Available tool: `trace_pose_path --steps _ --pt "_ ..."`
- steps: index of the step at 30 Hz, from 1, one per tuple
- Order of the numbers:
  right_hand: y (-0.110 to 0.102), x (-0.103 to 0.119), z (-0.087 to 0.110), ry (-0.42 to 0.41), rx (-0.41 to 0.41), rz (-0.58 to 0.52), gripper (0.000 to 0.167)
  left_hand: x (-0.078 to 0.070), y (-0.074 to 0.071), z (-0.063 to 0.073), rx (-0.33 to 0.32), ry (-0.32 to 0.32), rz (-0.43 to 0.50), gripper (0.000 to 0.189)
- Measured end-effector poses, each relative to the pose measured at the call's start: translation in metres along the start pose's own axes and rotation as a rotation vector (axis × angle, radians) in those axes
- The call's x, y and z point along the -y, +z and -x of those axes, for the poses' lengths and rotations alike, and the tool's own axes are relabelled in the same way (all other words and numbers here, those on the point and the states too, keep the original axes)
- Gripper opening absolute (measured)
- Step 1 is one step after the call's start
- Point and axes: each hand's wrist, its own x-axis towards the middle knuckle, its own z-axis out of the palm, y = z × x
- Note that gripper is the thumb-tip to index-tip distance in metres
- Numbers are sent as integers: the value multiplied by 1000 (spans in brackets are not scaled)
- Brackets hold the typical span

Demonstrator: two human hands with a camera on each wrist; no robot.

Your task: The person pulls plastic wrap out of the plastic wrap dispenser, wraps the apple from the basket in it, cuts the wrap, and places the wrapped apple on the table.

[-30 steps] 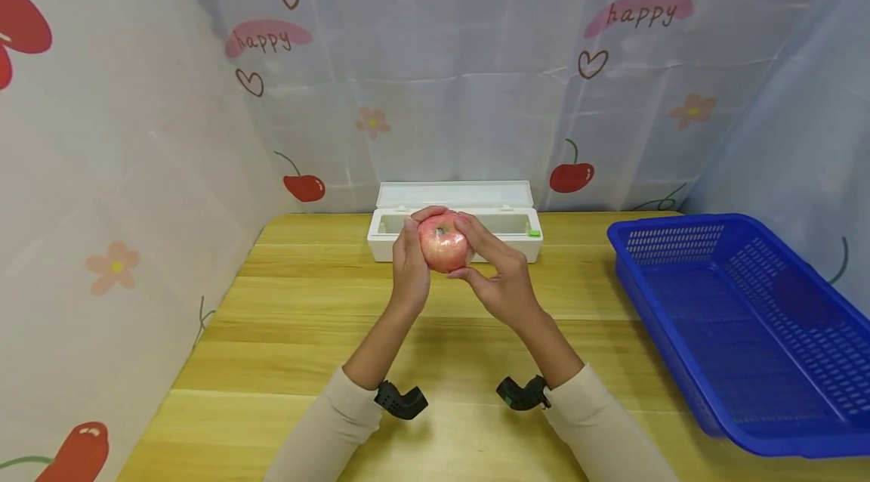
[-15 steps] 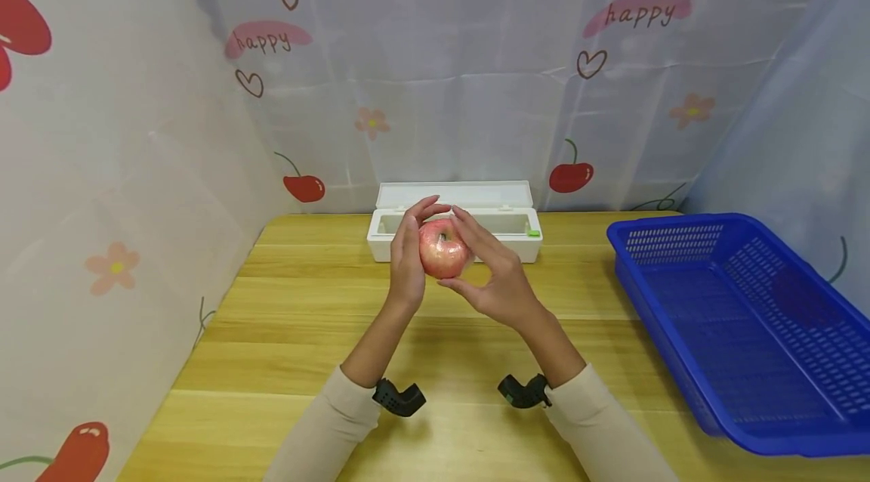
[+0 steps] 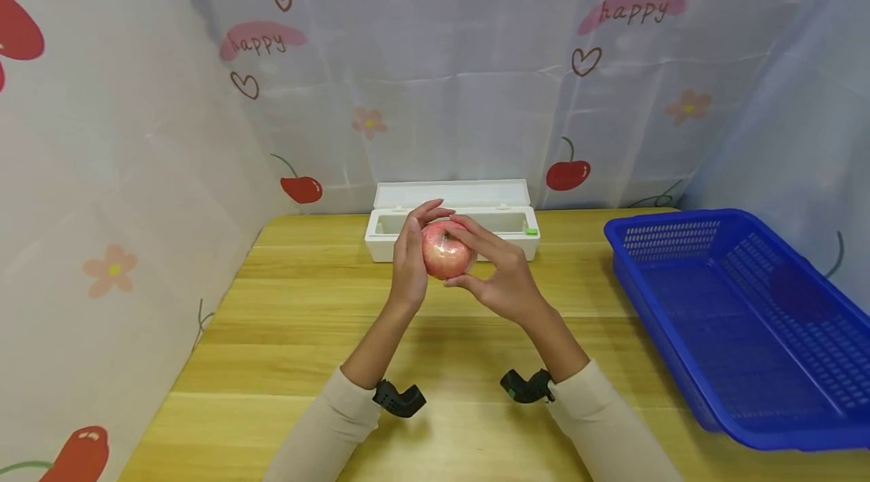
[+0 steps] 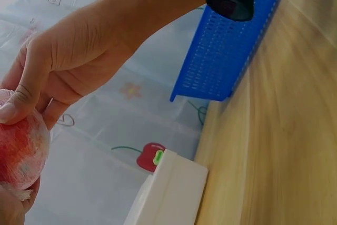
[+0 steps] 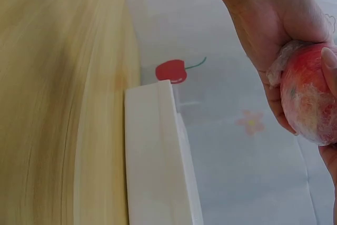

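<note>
A red apple (image 3: 446, 254) wrapped in glossy clear film is held up over the table between both hands. My left hand (image 3: 409, 264) cups its left side, the fingers reaching round behind it. My right hand (image 3: 506, 276) grips it from the right, thumb low at the front and fingers over the top by the stem hollow. In the left wrist view the right thumb lies across the film on the apple (image 4: 23, 148). Crumpled film (image 5: 283, 61) bunches between the left palm and the apple in the right wrist view.
Behind the hands stands a long white box (image 3: 451, 248), lid raised, with a green slider (image 3: 531, 231) at its right end. A blue plastic basket (image 3: 662, 331) sits on the right of the wooden table (image 3: 272, 361). Printed curtains enclose the back and sides.
The right fingers lifted off the apple's top and now lie across it again. The left fingers have straightened somewhat behind the apple. The apple sits slightly lower than a second ago.
</note>
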Motion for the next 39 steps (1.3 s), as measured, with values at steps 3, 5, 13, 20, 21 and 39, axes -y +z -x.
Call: trace_pose_path --steps 3,5,13,20,21,39 --pt "1 0 -1 17 5 -8 89 -1 -1 -1 -2 7 15 48" --pt "1 -1 0 36 -1 -5 92 -1 -2 -1 -2 10 26 49" --pt "2 -4 1 83 -38 -85 85 2 1 3 -21 53 -3 51" --pt "4 0 1 24 -59 -30 82 4 2 5 -57 91 -51 48" --pt "4 1 1 20 -62 -26 81 4 3 5 -58 94 -56 49" --pt "0 1 -1 46 -21 -6 84 1 2 4 -16 173 -22 50"
